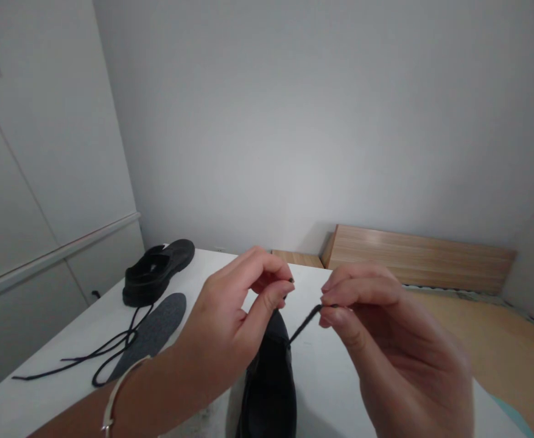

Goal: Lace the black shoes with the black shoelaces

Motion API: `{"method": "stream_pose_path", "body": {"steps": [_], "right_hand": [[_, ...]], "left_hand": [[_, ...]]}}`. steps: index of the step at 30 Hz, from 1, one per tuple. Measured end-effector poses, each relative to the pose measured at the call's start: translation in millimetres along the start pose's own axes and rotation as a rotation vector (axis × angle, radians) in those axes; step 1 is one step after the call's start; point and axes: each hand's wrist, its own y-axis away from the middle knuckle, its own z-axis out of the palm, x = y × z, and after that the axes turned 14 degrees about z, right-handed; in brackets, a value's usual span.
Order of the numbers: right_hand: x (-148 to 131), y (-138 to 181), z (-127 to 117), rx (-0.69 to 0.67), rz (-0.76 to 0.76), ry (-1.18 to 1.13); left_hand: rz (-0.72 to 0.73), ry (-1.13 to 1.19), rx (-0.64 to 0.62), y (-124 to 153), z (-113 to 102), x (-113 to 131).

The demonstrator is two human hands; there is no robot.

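White table (88, 340); lace (304, 322) between fingers (340, 301)

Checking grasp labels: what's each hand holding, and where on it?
Right hand pinches the black shoelace near its free end, which runs down to the shoe. Left hand pinches something dark at its fingertips; cannot tell what.

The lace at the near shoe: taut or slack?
Taut: the lace runs in a straight line from the near shoe up to the right hand, pinched between its fingertips.

Bare hands, no sleeves, L wrist – thin silver bangle (112, 398)
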Motion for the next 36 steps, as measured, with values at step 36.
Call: {"method": "stream_pose_path", "body": {"steps": [36], "right_hand": [[96, 36, -45, 0.129, 0.614, -0.529]], "left_hand": [[-0.543, 0.515, 0.257, 65, -48, -89]]}}
